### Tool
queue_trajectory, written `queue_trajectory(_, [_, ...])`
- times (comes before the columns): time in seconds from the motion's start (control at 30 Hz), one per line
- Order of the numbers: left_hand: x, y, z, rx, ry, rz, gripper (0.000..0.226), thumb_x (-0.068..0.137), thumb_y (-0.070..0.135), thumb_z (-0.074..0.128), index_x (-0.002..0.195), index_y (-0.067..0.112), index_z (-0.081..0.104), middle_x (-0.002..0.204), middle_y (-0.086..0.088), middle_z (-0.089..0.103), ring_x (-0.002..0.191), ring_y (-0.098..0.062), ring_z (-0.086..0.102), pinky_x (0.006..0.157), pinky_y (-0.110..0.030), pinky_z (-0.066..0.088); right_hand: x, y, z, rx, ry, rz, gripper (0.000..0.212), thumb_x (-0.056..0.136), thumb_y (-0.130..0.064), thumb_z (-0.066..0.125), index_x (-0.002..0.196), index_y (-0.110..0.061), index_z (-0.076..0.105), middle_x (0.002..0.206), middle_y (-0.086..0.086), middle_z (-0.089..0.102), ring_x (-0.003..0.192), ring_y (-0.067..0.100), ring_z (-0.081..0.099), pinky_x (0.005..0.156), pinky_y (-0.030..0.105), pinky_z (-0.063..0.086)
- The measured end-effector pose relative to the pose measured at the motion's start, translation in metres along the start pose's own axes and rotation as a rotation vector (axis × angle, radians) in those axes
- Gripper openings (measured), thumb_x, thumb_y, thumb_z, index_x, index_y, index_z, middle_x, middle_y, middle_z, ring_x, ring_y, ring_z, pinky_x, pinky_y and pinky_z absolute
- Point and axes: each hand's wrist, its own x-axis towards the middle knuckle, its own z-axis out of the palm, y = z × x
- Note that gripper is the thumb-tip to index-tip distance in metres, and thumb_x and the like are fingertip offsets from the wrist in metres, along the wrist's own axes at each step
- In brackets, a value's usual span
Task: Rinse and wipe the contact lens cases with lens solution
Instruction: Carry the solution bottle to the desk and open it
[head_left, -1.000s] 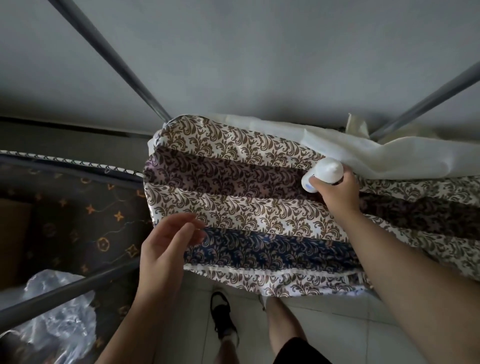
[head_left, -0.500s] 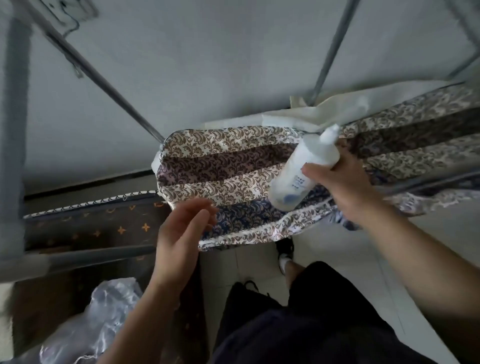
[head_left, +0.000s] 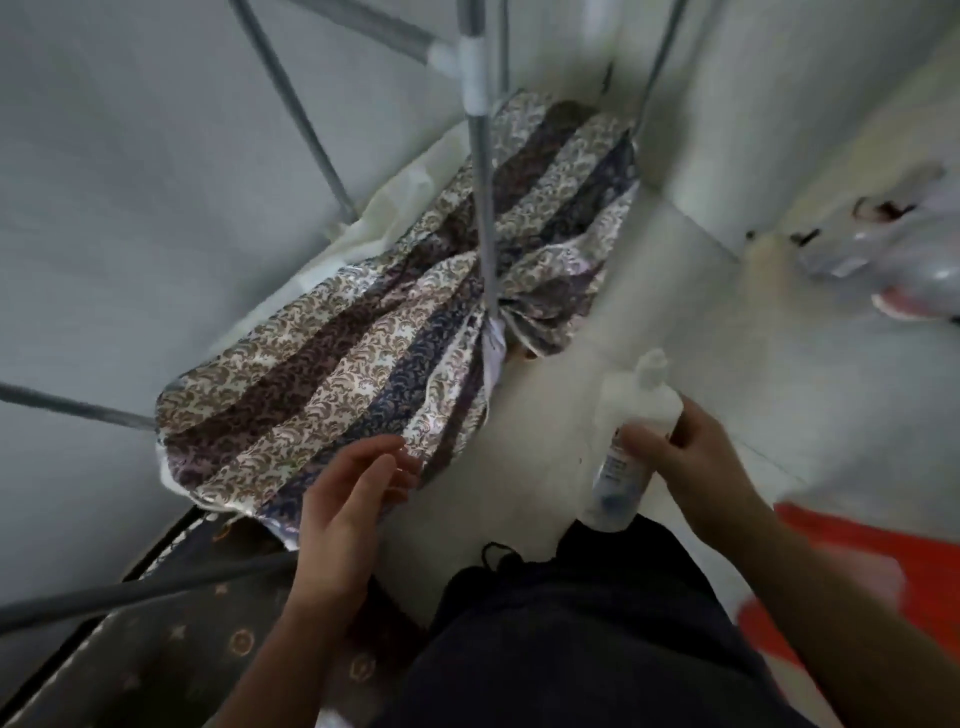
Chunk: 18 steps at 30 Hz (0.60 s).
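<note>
Your view looks down at a pale tiled floor (head_left: 675, 291) and grey wall, all a bit motion-blurred. Biggest thing: the striped patterned cloth (head_left: 363, 364), brown, cream and navy bands, draped across the frame of grey metal poles (head_left: 485, 208) and bunched where one pole meets it. A cream lining shows along its upper edge. Lower left, a dark patterned fabric panel (head_left: 208, 644) with a grey bar across it. Your dark shorts (head_left: 571, 639) fill bottom centre. A red-orange object (head_left: 852, 566) sits at the right edge, too blurred to identify; a clear plastic bag (head_left: 904, 265) lies on the floor upper right.

Your right hand (head_left: 685, 457) is wrapped round the white lens solution bottle (head_left: 631, 431), gripping mid-body, nozzle end pointing up and away, base down near your shorts, held over the floor beside the cloth. Your left hand (head_left: 348, 499) is empty, fingers loosely spread and relaxed, just in front of the cloth's lower edge; you can't tell whether it touches. No lens cases visible.
</note>
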Motion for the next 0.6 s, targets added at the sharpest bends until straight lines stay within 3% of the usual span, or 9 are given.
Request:
queue_trajectory(0.17, [-0.018, -0.007, 0.064, 0.095, -0.208, 0.0, 0.033, 0.101, 0.0, 0.051, 0.094, 0.02, 0.076, 0.086, -0.009, 0.075, 0.074, -0.022, 0.068, 0.068, -0.027, 0.057, -0.089, 0.022, -0.061, 0.047, 0.279, -0.025, 0.031, 0.064, -0.05, 0.075, 0.094, -0.056, 0.069, 0.097, -0.016, 0.076, 0.089, 0.004, 0.072, 0.066, 0.015, 0.056])
queue_trajectory(0.3, [-0.047, -0.017, 0.116, 0.117, -0.369, -0.006, 0.017, 0.093, 0.018, 0.058, 0.098, 0.017, 0.075, 0.09, -0.013, 0.074, 0.076, -0.022, 0.069, 0.069, -0.03, 0.058, -0.164, 0.05, -0.101, 0.096, 0.495, -0.027, 0.033, 0.064, -0.049, 0.074, 0.096, -0.045, 0.071, 0.098, -0.009, 0.076, 0.089, 0.009, 0.073, 0.066, 0.021, 0.058])
queue_trajectory(0.6, [-0.164, -0.045, 0.242, 0.206, -0.775, 0.031, 0.02, 0.09, 0.022, 0.056, 0.096, 0.021, 0.076, 0.089, -0.012, 0.073, 0.074, -0.023, 0.069, 0.066, -0.028, 0.058, -0.369, 0.099, -0.176, 0.177, 0.963, -0.005, 0.035, 0.061, -0.051, 0.072, 0.096, -0.05, 0.069, 0.096, -0.014, 0.075, 0.087, 0.007, 0.072, 0.064, 0.023, 0.058])
